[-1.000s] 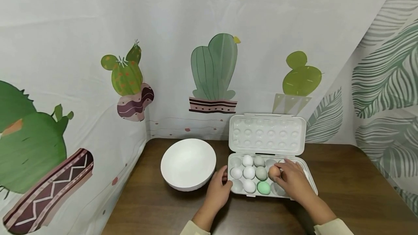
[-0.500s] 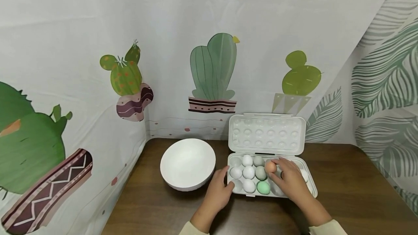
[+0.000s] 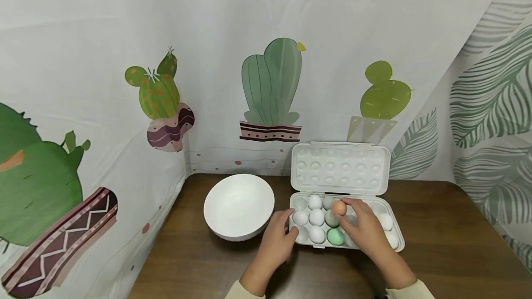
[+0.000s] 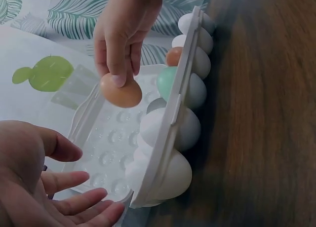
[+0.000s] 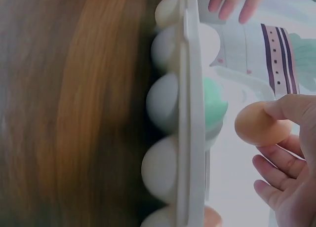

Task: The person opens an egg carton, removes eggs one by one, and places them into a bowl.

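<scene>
My right hand (image 3: 365, 230) pinches a brown egg (image 3: 338, 207) between thumb and fingertips. In both wrist views this egg is raised clear of the cups. Below it is a white plastic egg box (image 3: 300, 204), its lid (image 3: 341, 170) standing open behind. White eggs, grey-green eggs and a mint green egg (image 3: 335, 236) sit in its cups; several cups hold no egg. A second brown egg (image 4: 174, 56) shows past the box rim in the left wrist view. At the box's left end is my left hand (image 3: 274, 241), fingers loosely bent, fingertips at the edge, gripping nothing.
A white bowl (image 3: 239, 206) stands left of the box, close to my left hand, with nothing in it. Both are on a dark brown wooden table (image 3: 440, 230). Behind hangs a cloth (image 3: 216, 82) printed with cacti and leaves.
My right hand has carried the brown egg leftward and a little toward the back, over the grey-green eggs. White eggs at the box's right end have come into sight. My left hand has stayed nearly still.
</scene>
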`<state>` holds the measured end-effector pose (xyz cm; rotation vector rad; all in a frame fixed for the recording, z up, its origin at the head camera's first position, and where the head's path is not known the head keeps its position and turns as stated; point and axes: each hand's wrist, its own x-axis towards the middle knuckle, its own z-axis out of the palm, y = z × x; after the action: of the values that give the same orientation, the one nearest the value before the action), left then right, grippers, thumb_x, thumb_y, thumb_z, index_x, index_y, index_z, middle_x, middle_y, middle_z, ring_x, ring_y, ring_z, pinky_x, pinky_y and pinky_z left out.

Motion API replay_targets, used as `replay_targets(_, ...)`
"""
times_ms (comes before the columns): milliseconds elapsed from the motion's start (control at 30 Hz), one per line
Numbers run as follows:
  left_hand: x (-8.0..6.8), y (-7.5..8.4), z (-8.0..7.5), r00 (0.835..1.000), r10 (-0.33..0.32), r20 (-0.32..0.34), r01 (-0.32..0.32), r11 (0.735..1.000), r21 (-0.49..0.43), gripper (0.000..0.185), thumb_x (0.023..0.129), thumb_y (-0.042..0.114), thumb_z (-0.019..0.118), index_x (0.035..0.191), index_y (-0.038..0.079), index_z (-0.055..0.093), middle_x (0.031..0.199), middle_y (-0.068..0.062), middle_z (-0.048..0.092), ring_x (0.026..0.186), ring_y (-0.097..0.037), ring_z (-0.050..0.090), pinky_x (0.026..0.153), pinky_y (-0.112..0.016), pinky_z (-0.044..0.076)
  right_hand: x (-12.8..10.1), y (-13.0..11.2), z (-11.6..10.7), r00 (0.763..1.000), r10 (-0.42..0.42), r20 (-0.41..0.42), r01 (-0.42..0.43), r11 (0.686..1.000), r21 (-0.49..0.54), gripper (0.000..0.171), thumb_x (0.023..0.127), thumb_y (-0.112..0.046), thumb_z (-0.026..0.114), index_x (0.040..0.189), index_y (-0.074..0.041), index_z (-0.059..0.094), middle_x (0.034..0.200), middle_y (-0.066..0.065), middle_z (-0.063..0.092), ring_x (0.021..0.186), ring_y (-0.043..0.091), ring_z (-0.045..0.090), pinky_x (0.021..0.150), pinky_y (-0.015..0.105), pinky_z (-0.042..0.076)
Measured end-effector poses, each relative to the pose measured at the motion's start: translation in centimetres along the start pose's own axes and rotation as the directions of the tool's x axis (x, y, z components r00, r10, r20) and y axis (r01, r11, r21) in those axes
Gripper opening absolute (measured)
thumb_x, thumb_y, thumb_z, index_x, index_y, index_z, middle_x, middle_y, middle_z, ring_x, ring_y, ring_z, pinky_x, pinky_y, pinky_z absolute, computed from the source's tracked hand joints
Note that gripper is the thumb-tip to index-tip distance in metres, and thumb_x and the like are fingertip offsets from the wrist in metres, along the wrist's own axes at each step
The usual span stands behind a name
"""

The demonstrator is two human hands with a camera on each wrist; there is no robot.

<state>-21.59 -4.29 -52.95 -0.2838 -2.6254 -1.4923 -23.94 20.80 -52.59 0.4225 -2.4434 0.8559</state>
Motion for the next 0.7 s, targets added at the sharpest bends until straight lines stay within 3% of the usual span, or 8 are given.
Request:
replay_targets(167, 0.1, 0.0, 0.0, 0.999, 0.001, -0.034, -0.004, 0.996, -0.089, 0.038, 0.092, 0.007, 0.056, 0.130, 0.006, 0.064, 0.122, -0.010, 0.064, 0.115, -0.028, 0.063, 0.093, -0.036, 0.057, 0.0, -1.1, 0.5, 1.000, -0.001, 0.000, 0.001, 1.000, 0.009, 0.046, 0.081, -0.011, 0.082, 0.124, -0.008, 0.066, 0.116, 0.006, 0.069, 0.109, 0.025, 0.067, 0.091, 0.035, 0.048)
replay_targets(400, 0.1, 0.0, -0.1, 0.995, 0.011, -0.095, -0.029, 0.983, -0.184, 0.030, 0.095, 0.006, 0.058, 0.122, 0.011, 0.069, 0.113, -0.002, 0.067, 0.105, -0.016, 0.066, 0.089, -0.024, 0.056, 0.2, -2.4, 1.5, 0.999, -0.041, -0.014, 0.042, 0.994, 0.104, 0.049, 0.082, -0.008, 0.081, 0.128, -0.006, 0.063, 0.117, 0.003, 0.067, 0.106, 0.020, 0.065, 0.094, 0.010, 0.042)
replay_targets(567, 0.2, 0.0, -0.2, 0.995, 0.015, -0.101, -0.037, 0.975, -0.221, 0.029, 0.096, 0.006, 0.058, 0.123, 0.011, 0.068, 0.113, 0.000, 0.067, 0.105, -0.014, 0.066, 0.088, -0.024, 0.056, 0.3, -3.2, 2.1, 0.997, -0.059, -0.049, 0.065, 0.988, 0.142, 0.051, 0.080, -0.007, 0.083, 0.127, -0.006, 0.064, 0.117, 0.003, 0.068, 0.104, 0.021, 0.066, 0.094, 0.011, 0.042)
replay_targets(700, 0.2, 0.2, -0.2, 0.992, 0.029, -0.121, -0.058, 0.968, -0.244, 0.030, 0.095, 0.004, 0.057, 0.122, 0.013, 0.067, 0.111, 0.000, 0.068, 0.103, -0.015, 0.067, 0.087, -0.024, 0.056, 0.1, -3.7, 2.4, 0.999, -0.037, -0.023, 0.040, 0.983, 0.180, 0.054, 0.081, -0.009, 0.083, 0.131, -0.012, 0.064, 0.121, -0.001, 0.067, 0.109, 0.018, 0.066, 0.097, 0.006, 0.039)
